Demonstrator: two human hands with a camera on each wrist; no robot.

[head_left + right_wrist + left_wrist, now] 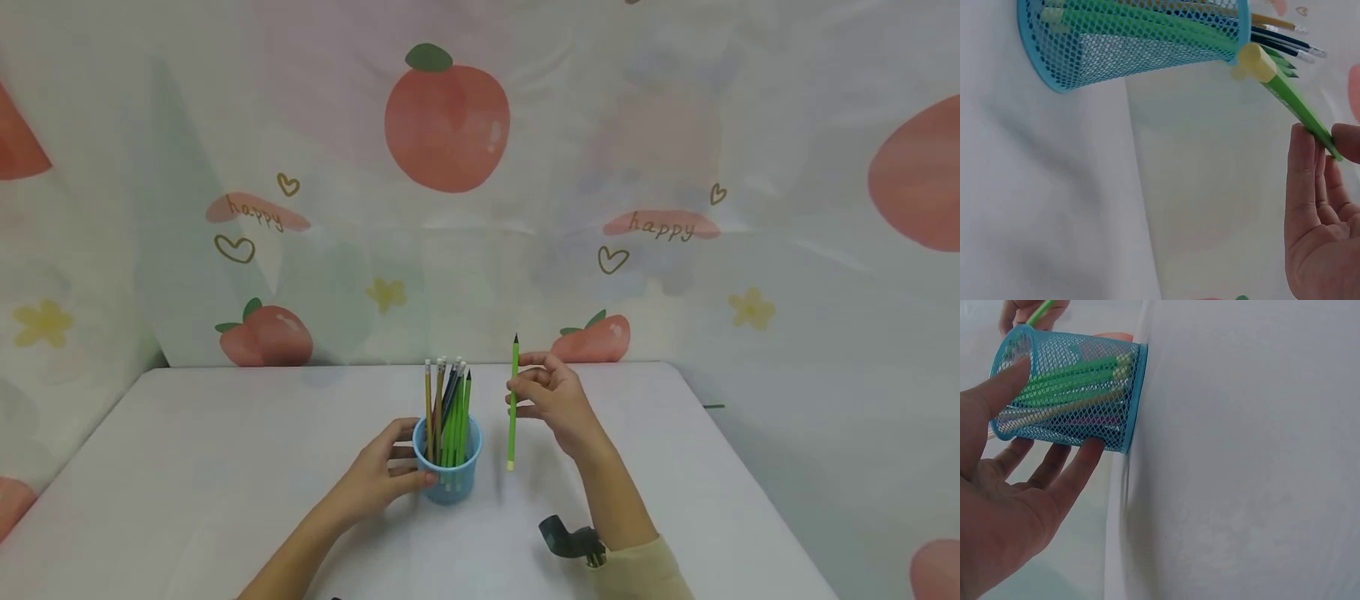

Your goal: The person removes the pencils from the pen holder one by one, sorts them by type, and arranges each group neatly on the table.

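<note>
All 3 views dim, greyish; soft, faint shadows on white table (225,450) (wrist views softer).

Wrinkled sheeting (337,150) printed with red fruit (447,129), flowers (43,324), hearts (235,249) and "happy" (662,225) is hanging behind and beside a white bench (262,433), forming a booth-like nook; its cheerful pattern is suggesting a home or makeshift set, but the covering is leaving which uncertain.

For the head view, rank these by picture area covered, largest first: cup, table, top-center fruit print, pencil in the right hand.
1. Table
2. Fruit print
3. Cup
4. Pencil in the right hand: least area, though it looks longer than the cup is tall.
</note>
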